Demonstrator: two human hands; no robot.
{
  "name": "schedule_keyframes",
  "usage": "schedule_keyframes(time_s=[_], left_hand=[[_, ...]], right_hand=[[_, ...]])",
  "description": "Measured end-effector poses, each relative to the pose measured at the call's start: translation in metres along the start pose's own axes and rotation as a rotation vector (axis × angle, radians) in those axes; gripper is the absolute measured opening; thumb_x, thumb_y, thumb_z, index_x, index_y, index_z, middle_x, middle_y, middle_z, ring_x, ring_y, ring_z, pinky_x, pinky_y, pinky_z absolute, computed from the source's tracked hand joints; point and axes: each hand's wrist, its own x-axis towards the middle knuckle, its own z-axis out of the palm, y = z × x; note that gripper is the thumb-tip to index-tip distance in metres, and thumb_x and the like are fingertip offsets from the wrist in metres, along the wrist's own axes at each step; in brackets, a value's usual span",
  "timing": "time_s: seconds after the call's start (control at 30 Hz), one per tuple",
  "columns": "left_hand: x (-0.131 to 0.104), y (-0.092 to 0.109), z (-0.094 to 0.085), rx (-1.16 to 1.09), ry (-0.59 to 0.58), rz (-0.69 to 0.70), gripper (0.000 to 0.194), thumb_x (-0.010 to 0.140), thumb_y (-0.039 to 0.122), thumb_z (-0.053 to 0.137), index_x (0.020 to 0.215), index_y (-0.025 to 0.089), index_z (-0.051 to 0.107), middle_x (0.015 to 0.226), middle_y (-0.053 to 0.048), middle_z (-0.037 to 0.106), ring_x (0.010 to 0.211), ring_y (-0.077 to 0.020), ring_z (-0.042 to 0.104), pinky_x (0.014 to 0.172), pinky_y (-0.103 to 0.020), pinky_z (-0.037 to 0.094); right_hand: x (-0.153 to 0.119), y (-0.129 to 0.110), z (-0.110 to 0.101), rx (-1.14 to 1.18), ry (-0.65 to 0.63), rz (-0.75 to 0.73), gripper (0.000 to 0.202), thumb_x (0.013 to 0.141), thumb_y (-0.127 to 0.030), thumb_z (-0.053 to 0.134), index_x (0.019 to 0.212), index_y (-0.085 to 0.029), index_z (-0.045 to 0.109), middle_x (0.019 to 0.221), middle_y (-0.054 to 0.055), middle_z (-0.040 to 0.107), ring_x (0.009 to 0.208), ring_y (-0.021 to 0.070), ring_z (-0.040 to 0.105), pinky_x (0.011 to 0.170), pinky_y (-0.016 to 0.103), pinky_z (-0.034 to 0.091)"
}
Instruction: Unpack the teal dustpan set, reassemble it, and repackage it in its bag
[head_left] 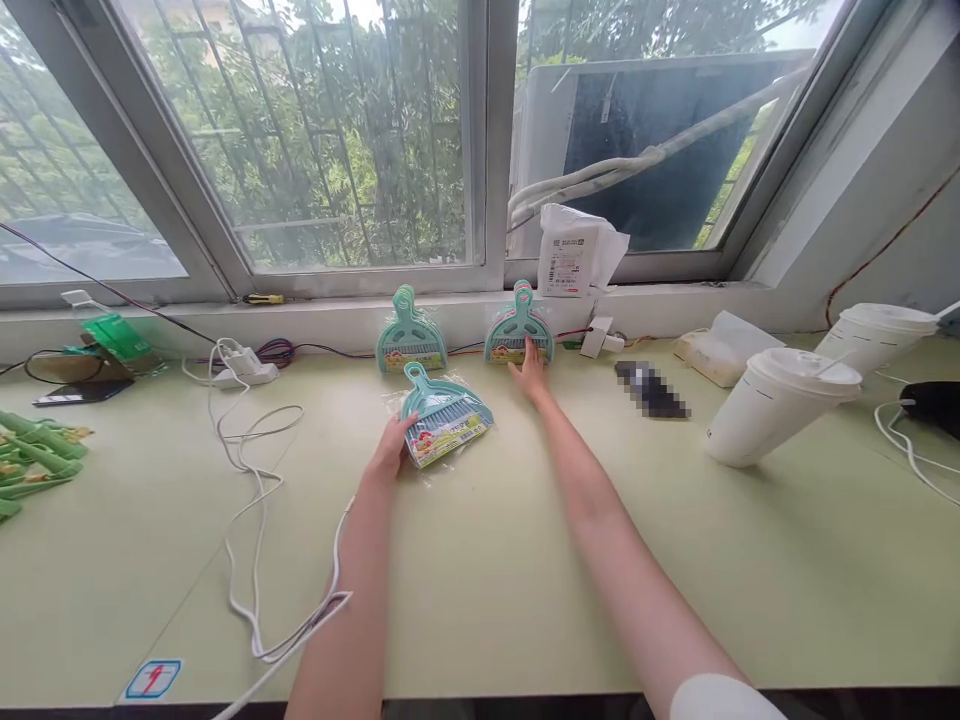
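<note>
My left hand [388, 446] grips the left edge of a teal mini dustpan and brush set [444, 412], wrapped in clear plastic with a printed card at its lower edge. The set is tilted over the table. My right hand [531, 372] reaches forward, its fingers spread against the front of a stack of similar dustpan sets [519, 325] leaning on the wall below the window; a pink rim shows behind the teal one. Another upright stack of teal dustpan sets [410, 330] leans on the wall to the left of it.
White cables [259, 500] run across the table at left, from a power strip [244, 372]. To the right are a blurred dark object [651, 390], a tissue pack [716, 350] and a white lidded cup [780, 410]. A white package [577, 255] rests on the sill.
</note>
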Motion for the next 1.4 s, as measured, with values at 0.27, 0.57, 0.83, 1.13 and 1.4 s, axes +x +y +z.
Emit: schedule_keyframes(time_s=[0.27, 0.57, 0.83, 1.13, 1.4], left_hand=[[-0.005, 0.006, 0.005, 0.042, 0.043, -0.057, 0.021, 0.074, 0.028, 0.068, 0.092, 0.018, 0.062, 0.084, -0.008, 0.071, 0.079, -0.0256, 0.070, 0.072, -0.036, 0.057], [-0.016, 0.002, 0.022, -0.015, -0.045, 0.073, 0.031, 0.077, 0.037, 0.065, 0.098, 0.016, 0.060, 0.073, -0.004, 0.069, 0.062, -0.0190, 0.067, 0.057, -0.029, 0.056], [-0.061, -0.021, 0.074, -0.224, -0.024, 0.124, 0.024, 0.072, 0.018, 0.065, 0.095, 0.020, 0.056, 0.079, 0.001, 0.068, 0.066, -0.0123, 0.066, 0.062, -0.024, 0.054], [-0.094, -0.030, 0.088, -0.258, -0.121, 0.102, 0.041, 0.065, 0.010, 0.062, 0.105, 0.018, 0.053, 0.091, -0.002, 0.070, 0.081, -0.0149, 0.066, 0.071, -0.025, 0.051], [-0.100, -0.022, 0.085, -0.047, -0.458, -0.053, 0.033, 0.078, 0.031, 0.066, 0.108, 0.019, 0.060, 0.102, -0.007, 0.070, 0.099, -0.0237, 0.065, 0.086, -0.039, 0.052]], right_hand=[[-0.013, -0.012, -0.014, 0.055, 0.161, -0.129, 0.061, 0.088, -0.026, 0.041, 0.146, -0.016, 0.027, 0.153, 0.011, 0.030, 0.139, 0.0235, 0.027, 0.113, 0.042, 0.026], [-0.110, -0.067, -0.051, 0.248, 0.147, -0.330, 0.030, 0.095, -0.028, 0.033, 0.112, -0.021, 0.056, 0.115, 0.009, 0.062, 0.113, 0.0199, 0.052, 0.100, 0.037, 0.037], [-0.188, -0.083, -0.070, 0.230, 0.005, -0.277, 0.017, 0.092, -0.024, 0.044, 0.098, -0.022, 0.060, 0.104, 0.006, 0.063, 0.096, 0.0193, 0.058, 0.092, 0.036, 0.039], [-0.203, -0.051, -0.086, 1.020, -0.044, 0.342, 0.046, 0.077, -0.035, 0.064, 0.117, -0.023, 0.044, 0.100, 0.002, 0.061, 0.071, 0.0114, 0.063, 0.069, 0.027, 0.053], [-0.194, -0.041, -0.102, 1.136, -0.084, 0.352, 0.028, 0.073, -0.031, 0.071, 0.095, -0.020, 0.057, 0.105, 0.006, 0.069, 0.090, 0.0184, 0.065, 0.076, 0.034, 0.054]])
